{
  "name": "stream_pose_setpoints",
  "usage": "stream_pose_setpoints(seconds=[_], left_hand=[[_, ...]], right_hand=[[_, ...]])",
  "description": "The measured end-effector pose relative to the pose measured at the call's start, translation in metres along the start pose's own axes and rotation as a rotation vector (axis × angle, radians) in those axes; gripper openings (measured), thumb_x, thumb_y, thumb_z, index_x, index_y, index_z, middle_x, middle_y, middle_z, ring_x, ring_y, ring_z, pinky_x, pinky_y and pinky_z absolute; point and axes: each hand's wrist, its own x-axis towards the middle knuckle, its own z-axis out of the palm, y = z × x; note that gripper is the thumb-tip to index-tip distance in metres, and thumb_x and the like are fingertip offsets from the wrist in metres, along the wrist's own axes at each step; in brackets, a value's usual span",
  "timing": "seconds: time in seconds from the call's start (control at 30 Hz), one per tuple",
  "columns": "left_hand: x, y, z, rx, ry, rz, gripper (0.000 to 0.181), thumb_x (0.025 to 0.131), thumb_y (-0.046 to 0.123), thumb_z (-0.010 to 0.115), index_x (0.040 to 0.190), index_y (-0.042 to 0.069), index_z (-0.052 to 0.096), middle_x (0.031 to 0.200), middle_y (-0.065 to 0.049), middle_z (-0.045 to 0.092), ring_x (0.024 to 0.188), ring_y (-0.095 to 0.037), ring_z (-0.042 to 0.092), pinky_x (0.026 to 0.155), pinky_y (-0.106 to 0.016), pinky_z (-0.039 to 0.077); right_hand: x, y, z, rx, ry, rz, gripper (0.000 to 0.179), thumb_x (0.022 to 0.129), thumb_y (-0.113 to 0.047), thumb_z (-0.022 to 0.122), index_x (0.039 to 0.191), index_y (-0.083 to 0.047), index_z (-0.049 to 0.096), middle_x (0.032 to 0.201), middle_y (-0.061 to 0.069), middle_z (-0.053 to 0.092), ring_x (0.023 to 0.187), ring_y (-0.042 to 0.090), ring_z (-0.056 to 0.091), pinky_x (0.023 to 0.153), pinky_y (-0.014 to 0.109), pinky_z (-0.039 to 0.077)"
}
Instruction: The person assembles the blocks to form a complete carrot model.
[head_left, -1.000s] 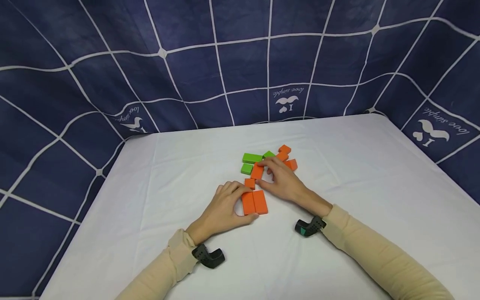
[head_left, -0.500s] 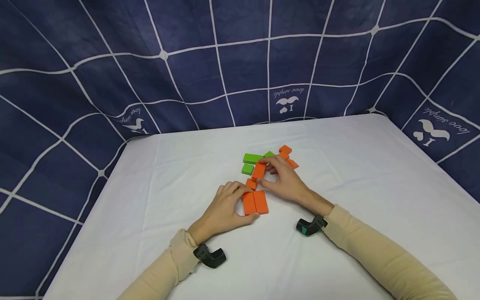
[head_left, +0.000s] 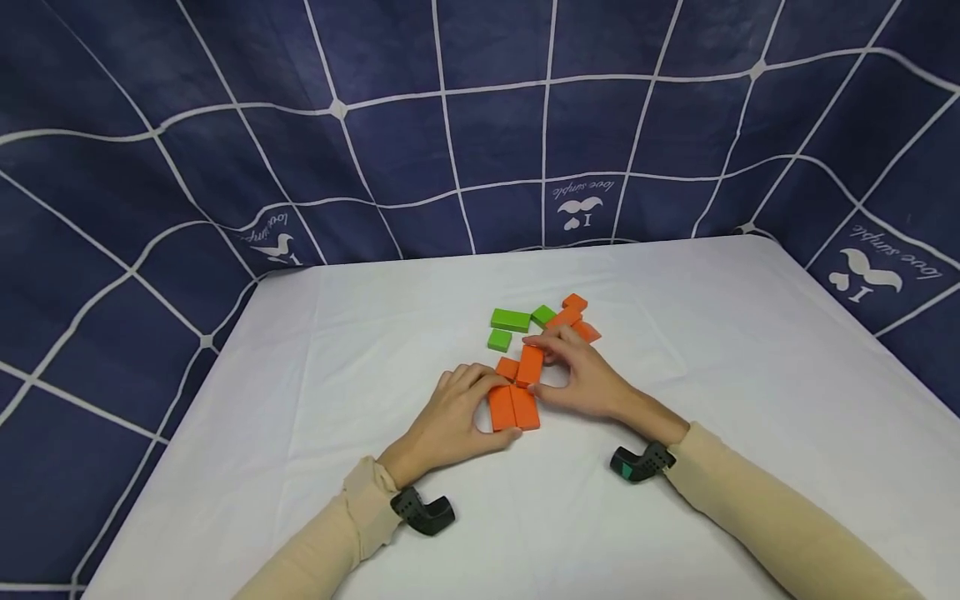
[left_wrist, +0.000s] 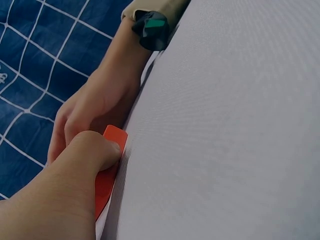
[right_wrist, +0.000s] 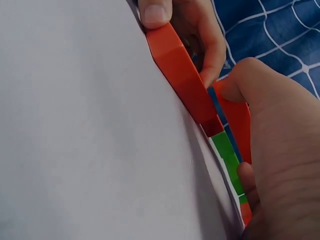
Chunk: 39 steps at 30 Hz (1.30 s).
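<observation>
Two orange rectangular blocks [head_left: 527,408] lie side by side on the white table. My left hand [head_left: 453,417] grips this pair, thumb at the near edge and index finger at the far edge. Between the thumb and fingers of my right hand [head_left: 585,375] another orange block [head_left: 531,364] is pinched, just beyond the pair. The right wrist view shows that held block [right_wrist: 237,125] tilted and raised off the cloth. A small orange block [head_left: 507,367] sits left of it, close to the left fingers. Only an orange edge [left_wrist: 107,185] shows in the left wrist view.
Green blocks, one long [head_left: 511,320] and two small [head_left: 499,339], lie farther back. More orange blocks [head_left: 575,302] cluster behind the right hand, partly hidden by it. A dark blue grid-patterned curtain [head_left: 495,125] stands at the table's back and sides.
My right hand has lifted the orange block and brought it toward me and slightly right, up to the pair's far edge. The small orange block has turned slightly. My left hand keeps its hold.
</observation>
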Motion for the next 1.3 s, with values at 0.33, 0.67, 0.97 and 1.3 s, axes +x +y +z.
stream_pose_setpoints(seconds=[0.33, 0.67, 0.97, 1.3], left_hand=[[0.001, 0.001, 0.0, -0.009, -0.002, 0.004, 0.061, 0.083, 0.058, 0.075, 0.129, 0.019, 0.065, 0.129, 0.004, 0.058, 0.117, -0.015, 0.05, 0.098, -0.038, 0.039], [0.0, 0.002, 0.003, -0.002, 0.003, 0.01, 0.06, 0.084, 0.058, 0.075, 0.128, 0.02, 0.064, 0.128, 0.005, 0.059, 0.116, -0.014, 0.05, 0.099, -0.038, 0.039], [0.001, 0.001, 0.0, -0.008, -0.021, -0.009, 0.062, 0.084, 0.058, 0.075, 0.131, 0.019, 0.063, 0.13, 0.004, 0.058, 0.119, -0.015, 0.049, 0.101, -0.039, 0.039], [0.0, 0.0, 0.0, -0.015, -0.011, -0.002, 0.06, 0.084, 0.057, 0.076, 0.13, 0.02, 0.064, 0.129, 0.005, 0.058, 0.118, -0.014, 0.049, 0.101, -0.038, 0.039]], right_hand=[[-0.017, -0.001, -0.011, 0.044, -0.084, -0.035, 0.06, 0.08, -0.02, 0.083, 0.136, -0.016, 0.063, 0.125, 0.001, 0.055, 0.103, 0.011, 0.061, 0.096, 0.032, 0.052], [-0.024, 0.001, -0.02, -0.047, -0.309, -0.048, 0.057, 0.079, -0.022, 0.079, 0.132, -0.031, 0.061, 0.128, -0.012, 0.054, 0.123, 0.009, 0.052, 0.108, 0.044, 0.046], [-0.021, 0.001, -0.019, -0.059, -0.331, -0.064, 0.059, 0.081, -0.03, 0.082, 0.136, -0.031, 0.06, 0.131, -0.012, 0.054, 0.126, 0.01, 0.051, 0.109, 0.045, 0.045], [-0.021, 0.0, -0.017, -0.026, -0.313, -0.051, 0.056, 0.082, -0.039, 0.085, 0.133, -0.031, 0.063, 0.128, -0.013, 0.056, 0.123, 0.009, 0.052, 0.109, 0.045, 0.045]])
